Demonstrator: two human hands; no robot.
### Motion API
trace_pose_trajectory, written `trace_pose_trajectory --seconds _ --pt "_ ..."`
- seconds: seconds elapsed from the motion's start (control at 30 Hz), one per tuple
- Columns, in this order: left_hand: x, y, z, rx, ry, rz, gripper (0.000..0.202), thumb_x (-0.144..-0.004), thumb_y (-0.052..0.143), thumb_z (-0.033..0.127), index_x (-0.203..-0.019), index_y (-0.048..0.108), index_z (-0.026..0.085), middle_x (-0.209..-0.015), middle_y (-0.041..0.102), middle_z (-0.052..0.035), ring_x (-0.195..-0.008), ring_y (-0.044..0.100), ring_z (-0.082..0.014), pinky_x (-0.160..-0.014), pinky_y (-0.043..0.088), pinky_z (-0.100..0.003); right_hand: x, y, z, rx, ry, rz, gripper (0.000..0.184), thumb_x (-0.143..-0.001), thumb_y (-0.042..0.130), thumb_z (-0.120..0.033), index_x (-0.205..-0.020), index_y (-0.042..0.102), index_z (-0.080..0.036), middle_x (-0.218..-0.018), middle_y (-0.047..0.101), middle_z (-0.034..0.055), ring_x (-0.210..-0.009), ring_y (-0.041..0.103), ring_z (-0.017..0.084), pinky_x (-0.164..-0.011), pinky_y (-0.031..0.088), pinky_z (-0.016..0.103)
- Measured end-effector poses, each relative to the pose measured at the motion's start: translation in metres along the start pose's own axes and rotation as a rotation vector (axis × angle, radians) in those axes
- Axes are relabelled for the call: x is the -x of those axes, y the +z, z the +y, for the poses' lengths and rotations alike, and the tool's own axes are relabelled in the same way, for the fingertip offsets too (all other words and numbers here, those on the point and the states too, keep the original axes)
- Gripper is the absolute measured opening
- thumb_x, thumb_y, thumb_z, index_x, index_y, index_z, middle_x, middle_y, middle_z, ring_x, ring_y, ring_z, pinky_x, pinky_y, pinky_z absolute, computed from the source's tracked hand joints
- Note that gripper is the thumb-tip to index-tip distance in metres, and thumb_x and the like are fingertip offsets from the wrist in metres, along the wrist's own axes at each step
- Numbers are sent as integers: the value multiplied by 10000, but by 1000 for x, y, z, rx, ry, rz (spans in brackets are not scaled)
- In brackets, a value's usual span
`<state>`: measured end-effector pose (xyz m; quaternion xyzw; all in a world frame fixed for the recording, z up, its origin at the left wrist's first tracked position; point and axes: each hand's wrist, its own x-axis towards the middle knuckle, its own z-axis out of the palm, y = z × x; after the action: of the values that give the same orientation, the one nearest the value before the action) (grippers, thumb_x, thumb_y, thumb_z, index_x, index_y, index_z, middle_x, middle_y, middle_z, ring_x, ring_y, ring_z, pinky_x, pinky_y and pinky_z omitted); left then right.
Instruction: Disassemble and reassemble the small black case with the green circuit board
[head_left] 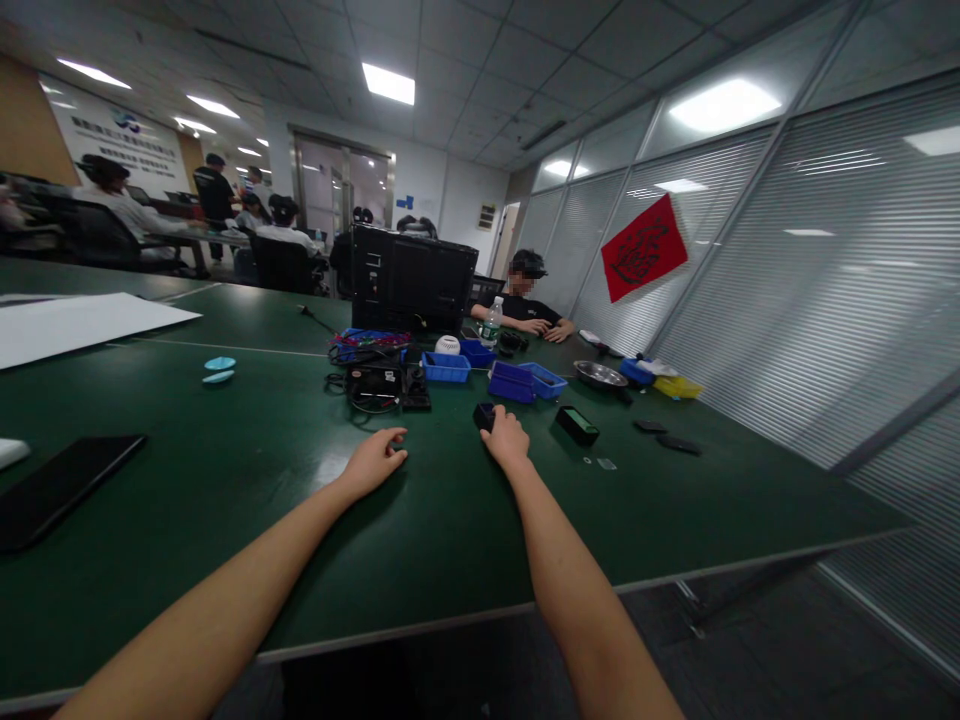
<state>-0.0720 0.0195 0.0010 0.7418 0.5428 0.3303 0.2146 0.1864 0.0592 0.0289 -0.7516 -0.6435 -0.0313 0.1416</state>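
Note:
My right hand (508, 438) is closed over a small black box (482, 416) on the green table (450, 520). My fingers hide part of the box. Over the table to its left, my left hand (375, 462) holds nothing; its fingers are loosely bent and apart from the thumb. To the right of my right hand lies a black case with a green top (577, 425). Just beyond the black box stand a dark blue bin (512, 381) and a lighter blue tray (545, 381).
Behind my hands are a black power adapter (375, 381) with cables, a blue tray (447, 367), a water bottle (493, 322) and a monitor (412, 280). A metal bowl (600, 375) and flat black pieces (679, 443) lie right. A person (525, 300) sits across the table.

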Motion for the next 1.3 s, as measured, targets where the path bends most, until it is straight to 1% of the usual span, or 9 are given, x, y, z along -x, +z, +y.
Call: trace_pose_trajectory --seconds 0.33,0.5,0.63,0.7,0.8,0.9,1.03,1.2,1.3 --pt "1 -2 5 -19 -16 -5 437 -711 489 300 -1127 520 168 -989 603 -53 -693 567 -132 -687 452 -256 -6 -11 15 -48 177 93 554 -775 494 -349 -1261 287 -180 -1112 473 151 -1016 465 286 -745 431 378" --pt "1 -2 4 -30 -3 -3 437 -711 484 302 -1125 522 170 -989 603 -52 -703 569 -135 -689 449 -256 -4 -24 20 -145 221 357 550 -792 461 -337 -1280 288 -152 -1140 462 162 -1054 432 297 -788 417 386" --pt "1 -1 3 -25 3 -5 440 -717 478 309 -1134 514 172 -993 600 -54 -712 566 -140 -708 448 -267 -5 -29 15 -450 115 504 519 -805 420 -383 -1262 323 -156 -1177 455 148 -1074 438 267 -820 426 382" --pt "1 -2 3 -24 7 -6 441 -718 477 308 -1136 513 170 -996 598 -57 -715 563 -143 -713 447 -272 -7 -26 8 -728 105 384 455 -813 401 -401 -1203 385 -166 -1115 504 127 -952 527 226 -713 486 337" --pt "2 -2 5 -24 2 -9 443 -717 479 303 -1138 511 169 -1000 597 -58 -720 562 -147 -711 448 -276 -7 -15 -5 -1117 168 -57 288 -840 370 -367 -1013 482 -165 -834 585 71 -633 584 155 -449 480 249" --pt "2 -2 6 -26 1 -8 445 -715 483 298 -1143 506 176 -1002 597 -54 -726 565 -147 -706 448 -272 -2 -2 -15 -1260 215 -468 194 -847 375 -314 -880 486 -158 -593 543 12 -459 548 125 -341 415 198" --pt "2 -1 5 -28 18 -8 449 -716 488 298 -1148 506 176 -998 597 -50 -720 563 -141 -698 443 -263 5 5 -18 -1099 208 -586 254 -849 380 -369 -901 502 -153 -554 543 6 -418 538 126 -377 444 233" --pt "0 1 2 -30 27 -5 441 -718 490 297 -1137 510 163 -988 598 -54 -706 552 -136 -699 439 -263 5 -6 -16 -419 86 -249 426 -855 329 -471 -870 586 -133 -844 624 140 -780 611 230 -688 460 358" --pt "0 1 1 -27 26 -5 434 -722 488 299 -1136 511 170 -986 598 -52 -701 551 -133 -689 439 -260 8 -18 -16 -277 -78 -162 467 -859 308 -507 -927 607 -155 -962 609 128 -932 557 235 -788 400 354"
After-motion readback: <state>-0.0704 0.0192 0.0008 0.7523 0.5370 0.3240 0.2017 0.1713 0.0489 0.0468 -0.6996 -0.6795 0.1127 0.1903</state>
